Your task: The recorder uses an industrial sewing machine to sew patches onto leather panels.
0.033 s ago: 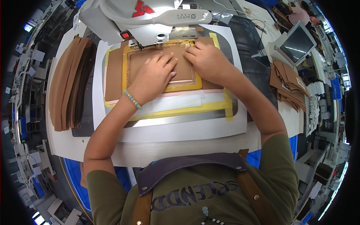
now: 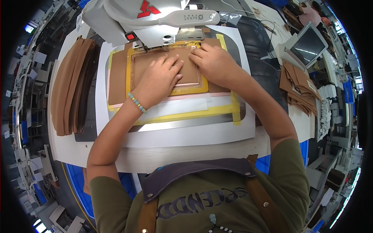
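Observation:
A yellow rectangular frame (image 2: pixel 186 92) lies on a brown flat piece (image 2: pixel 117 79) under the head of a white industrial sewing machine (image 2: pixel 155 23). Brown material with a pale inner border shows inside the frame. My left hand (image 2: pixel 161 75) rests flat on this inner panel, its fingers spread and holding nothing. At the frame's upper right side, my right hand (image 2: pixel 217 64) has its fingers bent over the edge, closed on it. The palm hides part of that side. Beneath everything is a white sheet (image 2: pixel 194 136) with strips of yellow tape (image 2: pixel 178 116).
A tall stack of brown pieces (image 2: pixel 74 89) stands at the left. More brown pieces (image 2: pixel 297 85) lie at the right, below a tilted screen (image 2: pixel 307 44). Cables (image 2: pixel 268 27) run along the table's far right. Another person (image 2: pixel 311 15) is in the far right background.

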The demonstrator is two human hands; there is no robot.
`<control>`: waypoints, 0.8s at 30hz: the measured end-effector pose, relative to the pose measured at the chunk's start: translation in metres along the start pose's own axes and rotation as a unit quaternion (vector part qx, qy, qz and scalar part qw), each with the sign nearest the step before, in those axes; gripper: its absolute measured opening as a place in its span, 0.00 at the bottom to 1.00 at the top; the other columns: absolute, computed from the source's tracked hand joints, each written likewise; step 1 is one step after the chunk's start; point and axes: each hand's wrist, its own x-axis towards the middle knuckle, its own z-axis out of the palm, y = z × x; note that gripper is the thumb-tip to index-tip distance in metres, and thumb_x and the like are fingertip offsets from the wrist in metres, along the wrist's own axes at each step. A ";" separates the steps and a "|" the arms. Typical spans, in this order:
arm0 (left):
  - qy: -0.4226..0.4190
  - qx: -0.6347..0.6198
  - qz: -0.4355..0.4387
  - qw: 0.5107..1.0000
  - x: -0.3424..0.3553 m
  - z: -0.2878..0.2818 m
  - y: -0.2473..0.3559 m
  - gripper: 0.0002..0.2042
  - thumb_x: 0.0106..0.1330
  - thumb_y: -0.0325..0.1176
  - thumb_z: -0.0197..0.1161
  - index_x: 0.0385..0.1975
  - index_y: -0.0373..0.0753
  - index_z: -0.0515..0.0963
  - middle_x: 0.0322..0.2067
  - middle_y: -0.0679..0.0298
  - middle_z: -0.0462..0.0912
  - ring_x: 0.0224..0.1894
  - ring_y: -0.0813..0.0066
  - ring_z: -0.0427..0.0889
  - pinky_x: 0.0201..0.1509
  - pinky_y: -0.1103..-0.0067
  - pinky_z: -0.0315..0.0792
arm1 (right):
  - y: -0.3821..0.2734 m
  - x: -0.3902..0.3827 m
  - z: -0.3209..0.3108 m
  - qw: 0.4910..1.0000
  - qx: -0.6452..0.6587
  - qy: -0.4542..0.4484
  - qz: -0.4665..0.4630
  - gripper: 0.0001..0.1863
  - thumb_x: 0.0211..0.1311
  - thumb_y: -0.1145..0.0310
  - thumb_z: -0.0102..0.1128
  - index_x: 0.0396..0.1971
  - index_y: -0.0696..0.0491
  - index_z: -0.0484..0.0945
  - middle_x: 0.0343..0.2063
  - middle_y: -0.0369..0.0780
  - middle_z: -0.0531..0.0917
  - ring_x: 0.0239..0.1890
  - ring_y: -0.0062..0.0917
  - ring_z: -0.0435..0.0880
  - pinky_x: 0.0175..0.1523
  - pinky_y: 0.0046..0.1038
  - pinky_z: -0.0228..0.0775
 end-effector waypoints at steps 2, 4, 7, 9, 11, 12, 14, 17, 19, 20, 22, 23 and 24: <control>0.003 -0.030 -0.007 1.000 -0.001 -0.002 -0.001 0.20 0.79 0.36 0.62 0.65 0.35 0.80 0.68 0.51 0.78 0.69 0.49 0.76 0.73 0.62 0.72 | -0.004 0.005 0.002 1.000 -0.001 -0.003 -0.003 0.18 0.59 0.71 0.66 0.50 0.56 0.88 0.52 0.37 0.88 0.51 0.30 0.84 0.52 0.30 0.81; 0.015 -0.059 0.005 0.998 0.000 0.002 -0.003 0.19 0.78 0.34 0.62 0.65 0.34 0.80 0.68 0.50 0.79 0.69 0.49 0.77 0.73 0.62 0.72 | -0.006 0.009 0.005 1.000 -0.006 0.014 -0.010 0.18 0.60 0.70 0.66 0.50 0.56 0.88 0.51 0.37 0.89 0.51 0.30 0.84 0.51 0.29 0.81; 0.034 -0.108 0.012 0.993 -0.002 0.008 -0.011 0.19 0.78 0.31 0.62 0.64 0.32 0.80 0.67 0.49 0.79 0.69 0.49 0.77 0.73 0.62 0.73 | -0.011 0.017 0.009 1.000 -0.005 0.022 -0.016 0.19 0.60 0.70 0.66 0.51 0.56 0.88 0.52 0.37 0.89 0.51 0.30 0.85 0.50 0.29 0.81; 0.043 -0.129 0.007 0.991 -0.003 0.006 -0.014 0.18 0.78 0.30 0.61 0.64 0.32 0.80 0.67 0.49 0.79 0.69 0.48 0.77 0.73 0.63 0.73 | -0.013 0.020 0.014 0.999 -0.001 0.032 -0.019 0.19 0.61 0.69 0.66 0.51 0.56 0.88 0.52 0.37 0.89 0.51 0.30 0.85 0.51 0.30 0.81; 0.030 -0.118 -0.006 0.992 -0.006 0.004 -0.017 0.19 0.77 0.29 0.61 0.65 0.31 0.79 0.67 0.50 0.79 0.69 0.49 0.77 0.73 0.63 0.73 | -0.014 0.021 0.016 0.999 0.003 0.044 -0.024 0.18 0.62 0.69 0.66 0.52 0.55 0.88 0.53 0.38 0.89 0.52 0.30 0.85 0.52 0.30 0.81; 0.031 -0.118 -0.008 0.992 -0.007 0.005 -0.018 0.19 0.77 0.29 0.61 0.65 0.31 0.79 0.67 0.50 0.79 0.69 0.49 0.77 0.73 0.63 0.73 | -0.015 0.020 0.015 0.998 0.021 0.055 -0.030 0.18 0.63 0.69 0.66 0.52 0.55 0.88 0.54 0.38 0.89 0.52 0.30 0.85 0.53 0.31 0.81; 0.047 -0.095 0.000 0.994 -0.010 0.004 -0.020 0.19 0.76 0.28 0.62 0.64 0.31 0.79 0.66 0.51 0.80 0.68 0.49 0.78 0.72 0.64 0.74 | -0.017 0.016 0.009 0.996 0.040 0.065 -0.038 0.18 0.64 0.69 0.67 0.53 0.55 0.87 0.55 0.39 0.88 0.52 0.31 0.85 0.55 0.31 0.80; 0.056 -0.084 0.007 0.995 -0.011 0.005 -0.026 0.18 0.74 0.27 0.63 0.62 0.31 0.80 0.64 0.53 0.81 0.65 0.51 0.79 0.70 0.64 0.75 | -0.015 0.003 -0.011 0.994 0.101 0.020 -0.028 0.18 0.67 0.68 0.66 0.55 0.55 0.86 0.59 0.40 0.86 0.56 0.34 0.84 0.60 0.34 0.78; 0.055 -0.081 0.004 0.995 -0.013 0.003 -0.030 0.18 0.73 0.27 0.64 0.61 0.31 0.81 0.64 0.53 0.82 0.64 0.51 0.79 0.70 0.64 0.75 | -0.013 -0.006 -0.023 0.994 0.108 0.022 -0.013 0.16 0.68 0.65 0.67 0.54 0.52 0.86 0.60 0.39 0.86 0.59 0.32 0.83 0.57 0.33 0.79; 0.054 -0.078 0.004 0.995 -0.013 0.001 -0.032 0.18 0.73 0.27 0.64 0.60 0.30 0.81 0.63 0.53 0.82 0.63 0.52 0.80 0.69 0.65 0.75 | -0.010 -0.011 -0.026 0.994 0.108 0.021 -0.014 0.16 0.68 0.65 0.67 0.54 0.52 0.86 0.60 0.39 0.86 0.59 0.32 0.83 0.57 0.33 0.79; 0.049 -0.073 -0.004 0.996 -0.016 0.000 -0.034 0.18 0.73 0.27 0.64 0.60 0.31 0.81 0.63 0.54 0.82 0.63 0.52 0.79 0.69 0.65 0.75 | -0.003 -0.022 -0.032 0.991 0.132 -0.004 0.007 0.16 0.70 0.66 0.65 0.55 0.52 0.85 0.62 0.40 0.84 0.63 0.35 0.82 0.61 0.36 0.78; 0.044 -0.068 -0.010 0.997 -0.017 -0.001 -0.035 0.17 0.73 0.26 0.64 0.60 0.31 0.81 0.64 0.54 0.82 0.63 0.53 0.79 0.70 0.65 0.74 | 0.000 -0.027 -0.035 0.991 0.132 -0.005 0.007 0.16 0.70 0.66 0.65 0.55 0.52 0.85 0.62 0.40 0.84 0.63 0.35 0.82 0.61 0.36 0.78; 0.044 -0.069 -0.011 0.997 -0.019 -0.003 -0.037 0.17 0.73 0.26 0.64 0.60 0.31 0.81 0.64 0.54 0.82 0.63 0.53 0.79 0.70 0.65 0.74 | 0.002 -0.031 -0.039 0.990 0.137 -0.012 0.018 0.16 0.70 0.66 0.64 0.54 0.52 0.85 0.61 0.41 0.84 0.63 0.35 0.81 0.62 0.37 0.78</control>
